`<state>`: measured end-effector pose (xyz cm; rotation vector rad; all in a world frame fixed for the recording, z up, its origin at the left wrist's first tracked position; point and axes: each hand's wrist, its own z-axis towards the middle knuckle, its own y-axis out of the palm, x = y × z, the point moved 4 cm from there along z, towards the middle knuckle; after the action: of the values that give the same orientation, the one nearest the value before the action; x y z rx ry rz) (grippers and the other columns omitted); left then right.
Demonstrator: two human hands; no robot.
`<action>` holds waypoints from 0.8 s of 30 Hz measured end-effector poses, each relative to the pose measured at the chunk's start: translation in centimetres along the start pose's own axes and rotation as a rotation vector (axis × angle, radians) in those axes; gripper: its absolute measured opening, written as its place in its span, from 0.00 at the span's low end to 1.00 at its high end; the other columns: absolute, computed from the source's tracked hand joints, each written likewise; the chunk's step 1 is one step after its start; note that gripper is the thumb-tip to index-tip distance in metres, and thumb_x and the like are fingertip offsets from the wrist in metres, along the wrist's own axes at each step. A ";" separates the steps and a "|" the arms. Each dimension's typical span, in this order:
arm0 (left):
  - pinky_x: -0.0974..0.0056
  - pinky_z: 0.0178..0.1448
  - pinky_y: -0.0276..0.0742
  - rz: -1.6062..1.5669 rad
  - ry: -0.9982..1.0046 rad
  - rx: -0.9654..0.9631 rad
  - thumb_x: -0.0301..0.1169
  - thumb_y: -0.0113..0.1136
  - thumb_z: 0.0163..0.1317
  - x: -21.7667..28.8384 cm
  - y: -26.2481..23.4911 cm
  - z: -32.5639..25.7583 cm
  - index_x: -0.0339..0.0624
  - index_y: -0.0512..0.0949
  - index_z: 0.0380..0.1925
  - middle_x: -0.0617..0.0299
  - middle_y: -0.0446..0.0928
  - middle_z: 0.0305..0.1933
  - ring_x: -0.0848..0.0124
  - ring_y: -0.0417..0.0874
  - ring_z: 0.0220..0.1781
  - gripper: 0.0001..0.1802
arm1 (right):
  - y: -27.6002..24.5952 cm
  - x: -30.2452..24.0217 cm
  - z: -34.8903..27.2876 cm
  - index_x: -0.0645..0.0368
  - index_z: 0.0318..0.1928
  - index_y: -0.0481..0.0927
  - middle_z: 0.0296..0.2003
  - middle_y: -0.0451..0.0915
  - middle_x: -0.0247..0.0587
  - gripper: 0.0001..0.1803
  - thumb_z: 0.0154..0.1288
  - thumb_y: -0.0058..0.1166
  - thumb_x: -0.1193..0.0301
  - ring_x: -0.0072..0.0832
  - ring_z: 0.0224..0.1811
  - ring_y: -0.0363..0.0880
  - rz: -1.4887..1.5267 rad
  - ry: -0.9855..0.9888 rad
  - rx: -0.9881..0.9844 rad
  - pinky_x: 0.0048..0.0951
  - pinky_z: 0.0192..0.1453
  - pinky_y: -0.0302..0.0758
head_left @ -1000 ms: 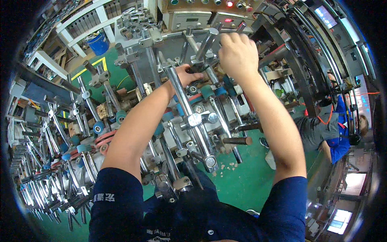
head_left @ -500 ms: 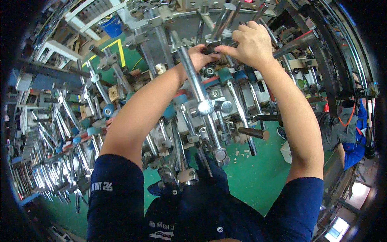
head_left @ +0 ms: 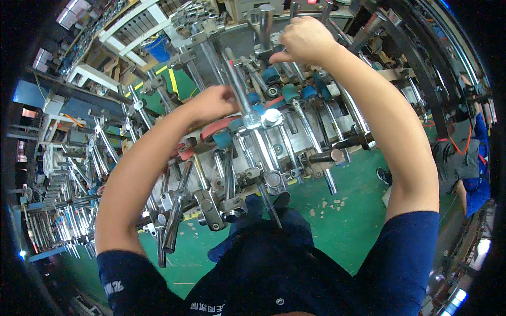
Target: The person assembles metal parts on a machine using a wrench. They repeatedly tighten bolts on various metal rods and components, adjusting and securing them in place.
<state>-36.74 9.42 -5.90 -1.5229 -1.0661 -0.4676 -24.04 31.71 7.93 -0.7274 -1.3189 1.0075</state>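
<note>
My left hand (head_left: 213, 102) is at the middle of the rig with its fingers curled inward. It is beside an upright shiny metal rod (head_left: 240, 87), above a red curved strip (head_left: 213, 128). What those fingers hold, if anything, is hidden. Farther off and to the right, my right hand (head_left: 307, 39) has bent fingers, and its thumb points left. The thumb is close to the lower end of a thick metal cylinder (head_left: 265, 26); contact cannot be told. Beneath the hands are teal rollers (head_left: 290, 92) and several chromed rods (head_left: 308, 126) with clamps.
A long row of similar rods and clamps (head_left: 68, 216) extends to the left. A brown-ended bar (head_left: 329, 156) juts out toward me. The green floor (head_left: 337, 210) shows below. At right there is a dark frame (head_left: 421, 68) and another person's grey clothing (head_left: 447, 166). A blue bucket (head_left: 157, 48) stands far left.
My hands have moved apart. The left came nearer and to the left, away from the thick cylinder's base; the right shifted slightly left. The view has shifted, and the thick cylinder looks more upright.
</note>
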 end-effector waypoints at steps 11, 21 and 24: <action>0.56 0.74 0.68 0.105 -0.300 0.331 0.49 0.67 0.64 12.3 2.1 -30.9 0.35 0.69 0.70 0.50 0.77 0.65 0.62 0.77 0.67 0.41 | -7.6 -1.7 -9.8 0.62 0.26 0.87 0.26 0.84 0.57 0.42 0.65 0.51 0.31 0.51 0.34 0.85 1.335 0.313 0.204 0.50 0.43 0.79; 0.47 0.72 0.68 -0.121 -0.016 0.869 0.39 0.46 0.79 9.5 9.0 -33.7 0.30 0.80 0.36 0.44 0.83 0.47 0.52 0.81 0.60 0.22 | -1.2 -18.3 -31.8 0.60 0.25 0.74 0.19 0.66 0.28 0.24 0.72 0.63 0.56 0.14 0.26 0.62 2.009 0.643 0.383 0.27 0.28 0.64; 0.46 0.69 0.69 -0.155 0.009 0.890 0.36 0.44 0.80 9.4 9.2 -33.5 0.32 0.76 0.31 0.44 0.83 0.43 0.51 0.82 0.59 0.21 | 2.3 -24.3 -34.6 0.61 0.26 0.75 0.20 0.66 0.29 0.23 0.71 0.64 0.56 0.16 0.26 0.63 2.115 0.773 0.084 0.28 0.29 0.65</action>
<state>-15.63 -17.56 4.97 -0.6534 -1.1688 -0.0643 10.49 14.63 -9.59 -2.1986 0.6795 1.8880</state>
